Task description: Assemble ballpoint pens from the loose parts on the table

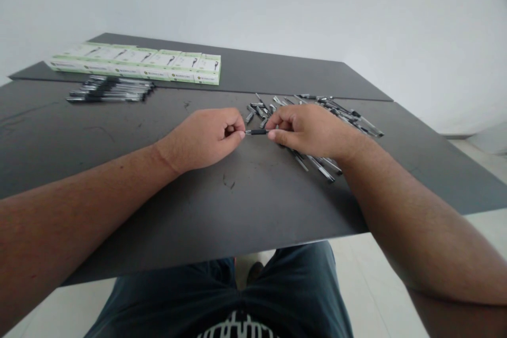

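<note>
A pen (258, 131) with a black grip section is stretched level between my two hands, just above the dark table. My left hand (212, 134) pinches its left end between thumb and forefinger. On the other end, the thumb and fingers of my right hand (300, 128) are closed, and the palm covers the rest of it. Loose pen parts (259, 111), among them short clear pieces that look like caps, lie just beyond my fingertips. More clear pen barrels (321, 168) stick out from under my right hand.
Several white-and-green boxes (137, 58) stand in a row at the back left of the grey table (222, 211). In front of them lies a bundle of pens (110, 88). Further pens (348, 113) are scattered to the right. My legs (222, 296) are below the table's front edge.
</note>
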The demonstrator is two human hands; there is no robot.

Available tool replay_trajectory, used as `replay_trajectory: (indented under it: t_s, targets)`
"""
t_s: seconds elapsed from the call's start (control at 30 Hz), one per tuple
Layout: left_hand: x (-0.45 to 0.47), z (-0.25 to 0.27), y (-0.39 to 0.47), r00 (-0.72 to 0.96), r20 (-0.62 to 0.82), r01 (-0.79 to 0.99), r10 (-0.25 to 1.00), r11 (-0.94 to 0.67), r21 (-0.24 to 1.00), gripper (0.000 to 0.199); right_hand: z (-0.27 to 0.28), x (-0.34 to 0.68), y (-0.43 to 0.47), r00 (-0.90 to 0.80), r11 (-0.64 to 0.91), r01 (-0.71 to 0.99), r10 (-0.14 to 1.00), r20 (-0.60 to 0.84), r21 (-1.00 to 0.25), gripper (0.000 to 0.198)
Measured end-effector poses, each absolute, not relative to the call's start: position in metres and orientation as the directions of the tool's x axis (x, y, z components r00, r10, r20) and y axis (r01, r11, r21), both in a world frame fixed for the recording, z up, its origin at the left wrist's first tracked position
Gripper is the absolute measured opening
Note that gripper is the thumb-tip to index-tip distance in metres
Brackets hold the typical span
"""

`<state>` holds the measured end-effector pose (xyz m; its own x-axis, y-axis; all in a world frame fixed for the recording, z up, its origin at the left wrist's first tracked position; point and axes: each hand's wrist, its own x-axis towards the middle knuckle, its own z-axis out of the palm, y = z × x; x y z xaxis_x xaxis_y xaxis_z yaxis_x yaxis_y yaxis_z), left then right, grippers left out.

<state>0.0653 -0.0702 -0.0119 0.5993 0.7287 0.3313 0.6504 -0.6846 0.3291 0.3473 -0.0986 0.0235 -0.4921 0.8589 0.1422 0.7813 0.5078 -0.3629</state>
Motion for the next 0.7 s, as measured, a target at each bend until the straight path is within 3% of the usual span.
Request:
replay_trajectory:
  t_s: [0.13, 0.27, 0.47, 0.57, 0.7]
  targets:
    - [0.0642, -0.0125, -0.0705, 0.604, 0.338, 0.641, 0.722, -0.692, 0.332, 0.027, 0.0244, 0.3470, -0.0989, -0.491, 0.499, 0.788, 0.863, 0.120, -0.361, 0.019]
    - [0.0632, -0.0132, -0.0697, 0.605, 0.355, 0.632, 0.713, -0.701, 0.331, 0.025, 0.0260, 0.3466, -0.0994, -0.535, 0.544, 0.780, 0.836, 0.121, -0.311, 0.031]
    - [0.0634, -0.0136, -0.0696, 0.609, 0.353, 0.635, 0.711, -0.703, 0.321, 0.027, 0.0255, 0.3465, -0.1002, -0.503, 0.518, 0.784, 0.853, 0.138, -0.342, 0.022]
    - [0.0635, -0.0138, -0.0693, 0.616, 0.365, 0.624, 0.698, -0.715, 0.315, 0.027, 0.0263, 0.3461, -0.1004, -0.537, 0.551, 0.776, 0.833, 0.135, -0.308, 0.033]
    - [0.0642, -0.0140, -0.0688, 0.614, 0.365, 0.623, 0.700, -0.714, 0.320, 0.027, 0.0260, 0.3454, -0.1004, -0.491, 0.502, 0.782, 0.861, 0.131, -0.369, 0.021]
